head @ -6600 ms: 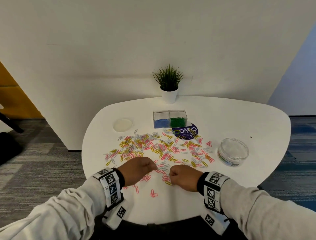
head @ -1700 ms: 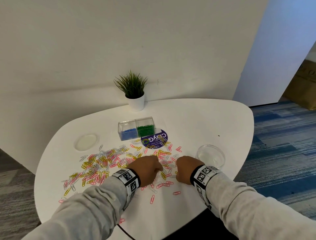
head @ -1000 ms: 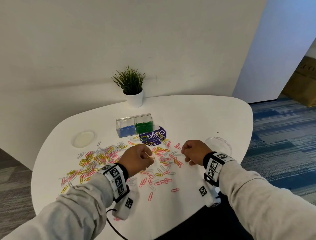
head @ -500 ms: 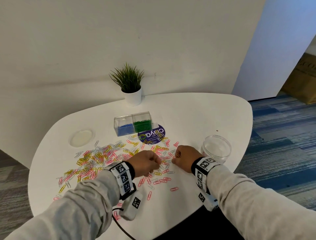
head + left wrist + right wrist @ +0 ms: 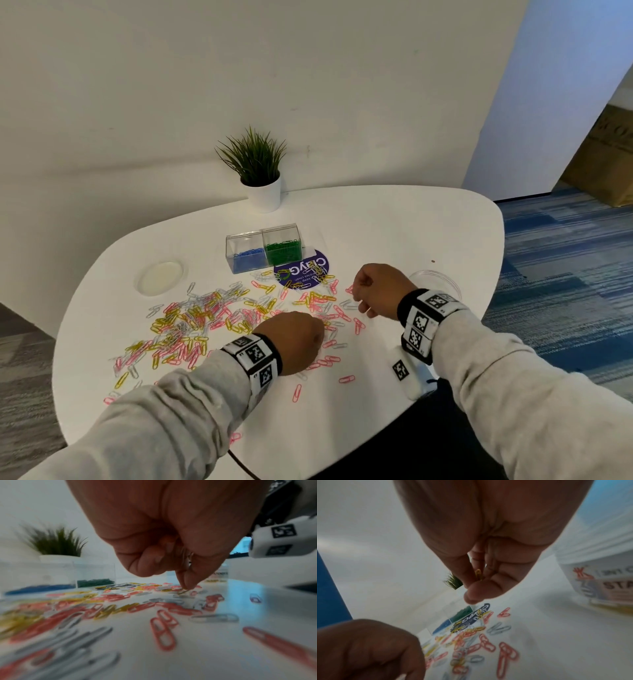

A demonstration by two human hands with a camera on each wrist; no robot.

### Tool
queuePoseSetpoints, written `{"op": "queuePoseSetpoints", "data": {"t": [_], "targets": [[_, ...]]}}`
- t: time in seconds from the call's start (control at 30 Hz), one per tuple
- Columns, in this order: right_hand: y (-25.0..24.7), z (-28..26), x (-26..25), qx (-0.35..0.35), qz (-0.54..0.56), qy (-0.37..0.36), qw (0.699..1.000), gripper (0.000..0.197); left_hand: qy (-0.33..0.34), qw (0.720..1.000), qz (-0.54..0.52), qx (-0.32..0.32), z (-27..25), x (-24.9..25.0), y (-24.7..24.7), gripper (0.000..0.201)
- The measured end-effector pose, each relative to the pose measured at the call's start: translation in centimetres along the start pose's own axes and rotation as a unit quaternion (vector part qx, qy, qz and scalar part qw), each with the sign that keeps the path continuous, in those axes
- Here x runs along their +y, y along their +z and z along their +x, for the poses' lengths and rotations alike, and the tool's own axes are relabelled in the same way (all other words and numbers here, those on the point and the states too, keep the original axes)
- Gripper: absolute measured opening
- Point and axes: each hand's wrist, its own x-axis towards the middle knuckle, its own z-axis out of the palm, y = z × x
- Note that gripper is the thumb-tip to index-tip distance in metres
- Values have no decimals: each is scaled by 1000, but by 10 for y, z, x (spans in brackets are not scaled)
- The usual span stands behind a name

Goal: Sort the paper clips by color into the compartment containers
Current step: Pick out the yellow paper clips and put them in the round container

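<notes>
Pink, yellow and silver paper clips (image 5: 205,318) lie scattered over the white table (image 5: 394,233). A clear two-compartment box (image 5: 263,251) at the back holds blue clips on the left and green clips on the right. My left hand (image 5: 308,329) is low over the pile, and its thumb and finger tips (image 5: 186,586) pinch a yellowish clip (image 5: 182,591) lying on the table. My right hand (image 5: 358,293) is raised above the pile's right end with fingers curled, pinching a yellow clip (image 5: 478,574).
A clear round tub (image 5: 435,281) stands just behind my right wrist, near the table's right edge. A round white lid (image 5: 160,277) lies back left, a potted plant (image 5: 255,171) at the wall, and a purple round label (image 5: 305,270) before the box.
My right hand has lifted off the table and moved back and to the right, toward the round tub. My left hand has stayed low over the clips.
</notes>
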Motion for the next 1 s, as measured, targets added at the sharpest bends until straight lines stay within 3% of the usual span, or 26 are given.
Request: {"op": "queuePoseSetpoints", "data": {"t": [0.07, 0.1, 0.13, 0.2, 0.23, 0.3, 0.37, 0.43, 0.5, 0.53, 0.6, 0.63, 0.67, 0.77, 0.9, 1.0], "targets": [[0, -1, -5, -10, 42, 20, 999, 11, -40, 993, -106, 26, 1, -3, -6, 20], [3, -1, -5, -23, 59, 32, 997, 15, -83, 975, -202, 39, 3, -6, -9, 23], [7, -1, -5, -42, 66, 46, 996, 19, -146, 929, -336, 47, 4, -10, -12, 27], [17, 0, -4, -78, 65, 75, 992, 21, -245, 771, -586, 53, 4, -17, -20, 28], [22, 1, -3, -88, 67, 92, 990, 18, -262, 711, -650, 57, 3, -25, -21, 27], [31, 4, -4, -95, 61, 108, 988, 14, -263, 665, -696, 59, -1, -40, -20, 34], [38, 10, -5, -110, -25, 63, 992, 11, -262, 650, -710, 69, -6, -52, -20, 35], [47, 13, -4, -123, -163, -2, 979, 17, -263, 658, -702, 77, -13, -61, -20, 24], [54, 12, -2, -121, -234, -42, 964, 22, -265, 700, -658, 82, -19, -69, -21, 17], [56, 12, 1, -113, -243, -53, 962, 24, -255, 748, -608, 78, -21, -72, -21, 17], [58, 12, 5, -92, -250, -63, 962, 26, -203, 893, -398, 59, -28, -75, -23, 18], [57, 14, 6, -85, -252, -69, 961, 26, -160, 948, -271, 43, -31, -74, -24, 18], [56, 15, 6, -78, -251, -74, 962, 26, -126, 977, -169, 27, -32, -72, -22, 17], [58, 16, 5, -72, -268, -97, 956, 19, -80, 996, -35, 17, -32, -70, -9, 20], [63, 16, 4, -75, -337, -122, 931, 8, -77, 997, -11, 23, -31, -71, 7, 26], [58, 16, 4, -71, -338, -125, 930, 9, -72, 997, -10, 25, -34, -73, 10, 22]]}}
